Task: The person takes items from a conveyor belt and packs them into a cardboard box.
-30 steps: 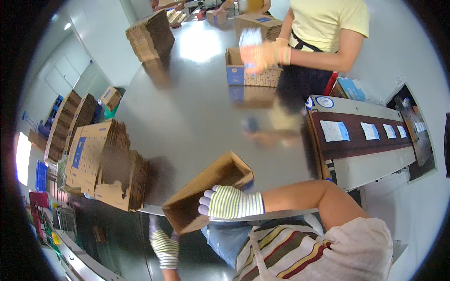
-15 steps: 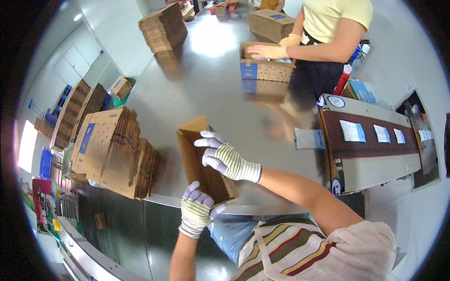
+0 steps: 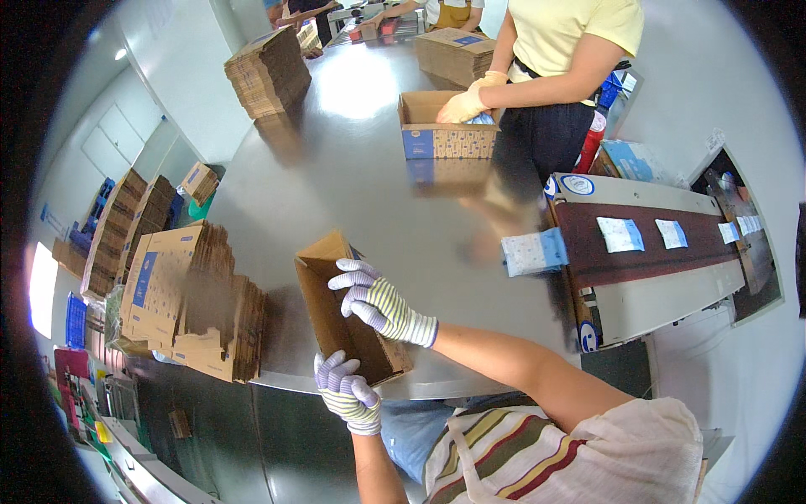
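An open, narrow cardboard box [image 3: 317, 301] stands at the table's near edge, its brown inside facing up; I see nothing in the part that shows. My right hand [image 3: 379, 304], in a striped knit glove, reaches over its right wall with fingers stretched and apart above the opening. At the box's near left corner is my left hand [image 3: 348, 395], gloved alike. Its fingers are apart and loosely bent, touching or almost touching the cardboard. To the right, a white and blue packet [image 3: 531, 254] lies at the conveyor's end.
Flattened cartons [image 3: 180, 294] are stacked at the left, with another stack [image 3: 267, 74] farther back. A conveyor [image 3: 663, 290] at the right carries several packets [image 3: 620, 235]. Across the metal table [image 3: 353, 176], a co-worker's gloved hands reach into a printed box [image 3: 449, 141].
The whole view has shifted a little. My left hand has turned, its thumb now closer to the box. Packets have moved left along the belt. The co-worker's hands have come together inside their box.
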### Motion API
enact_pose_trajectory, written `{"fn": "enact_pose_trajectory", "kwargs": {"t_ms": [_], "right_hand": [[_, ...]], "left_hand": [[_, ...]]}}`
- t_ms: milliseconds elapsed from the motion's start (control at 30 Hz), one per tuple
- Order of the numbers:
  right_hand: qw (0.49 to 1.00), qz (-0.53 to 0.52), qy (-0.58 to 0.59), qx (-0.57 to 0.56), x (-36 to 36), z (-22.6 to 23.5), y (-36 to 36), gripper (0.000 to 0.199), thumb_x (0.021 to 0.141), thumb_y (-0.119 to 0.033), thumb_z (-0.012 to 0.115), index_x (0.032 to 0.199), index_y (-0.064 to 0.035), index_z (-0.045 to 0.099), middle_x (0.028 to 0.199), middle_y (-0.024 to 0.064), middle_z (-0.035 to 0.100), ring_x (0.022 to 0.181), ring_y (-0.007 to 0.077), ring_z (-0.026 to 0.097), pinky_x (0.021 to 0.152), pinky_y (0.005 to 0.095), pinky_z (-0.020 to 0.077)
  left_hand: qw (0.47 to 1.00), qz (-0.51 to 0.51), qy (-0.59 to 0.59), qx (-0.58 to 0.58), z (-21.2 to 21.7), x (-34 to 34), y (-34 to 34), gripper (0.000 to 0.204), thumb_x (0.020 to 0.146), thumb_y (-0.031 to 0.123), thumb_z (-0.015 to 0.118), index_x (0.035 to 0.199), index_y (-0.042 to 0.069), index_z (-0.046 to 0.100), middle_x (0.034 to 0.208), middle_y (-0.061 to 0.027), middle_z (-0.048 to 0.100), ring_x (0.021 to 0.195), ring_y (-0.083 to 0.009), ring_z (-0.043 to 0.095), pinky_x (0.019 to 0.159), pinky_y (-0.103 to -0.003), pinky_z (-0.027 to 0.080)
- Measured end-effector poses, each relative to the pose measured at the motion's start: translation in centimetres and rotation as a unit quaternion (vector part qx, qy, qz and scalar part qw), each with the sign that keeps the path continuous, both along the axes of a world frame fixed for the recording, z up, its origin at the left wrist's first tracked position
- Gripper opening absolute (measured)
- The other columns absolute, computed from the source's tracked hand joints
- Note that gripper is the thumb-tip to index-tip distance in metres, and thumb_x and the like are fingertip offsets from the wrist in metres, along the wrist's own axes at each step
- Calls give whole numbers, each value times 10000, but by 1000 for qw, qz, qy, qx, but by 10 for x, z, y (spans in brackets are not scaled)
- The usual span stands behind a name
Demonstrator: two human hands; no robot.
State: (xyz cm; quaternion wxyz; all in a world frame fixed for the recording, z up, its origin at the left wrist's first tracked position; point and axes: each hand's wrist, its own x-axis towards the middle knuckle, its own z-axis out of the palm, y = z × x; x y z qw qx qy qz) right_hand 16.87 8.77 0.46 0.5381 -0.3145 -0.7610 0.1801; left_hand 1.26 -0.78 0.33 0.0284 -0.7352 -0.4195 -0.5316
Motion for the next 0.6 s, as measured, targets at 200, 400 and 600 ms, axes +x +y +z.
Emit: {"fn": "enact_pose_trajectory", "kwargs": {"t_ms": [200, 400, 600], "right_hand": [[999, 0, 34, -4, -4, -4, 0, 218, 888, -169, 469, 777, -80, 635, 1181, 104, 571, 1285, 331, 371, 1090, 476, 270], [1000, -16, 25, 9, -2, -3, 0, 190, 864, -185, 498, 760, -80, 617, 1144, 91, 583, 1252, 331, 402, 1066, 456, 307], [1000, 0, 23, 8, -2, -3, 2, 199, 882, -179, 480, 784, -86, 626, 1166, 95, 570, 1274, 334, 378, 1077, 470, 286]], "left_hand": [[1000, 10, -4, -19, -3, -2, -1, 174, 833, 179, 447, 674, 108, 432, 786, -66, 566, 880, -308, 583, 947, -558, 397], [1000, 5, 3, -2, -4, 1, -1, 148, 795, 154, 479, 667, 100, 430, 786, -79, 572, 892, -312, 585, 956, -559, 394], [1000, 2, 1, -6, -7, -2, -1, 157, 803, 158, 455, 659, 100, 427, 795, -75, 573, 904, -305, 576, 967, -563, 384]]}}
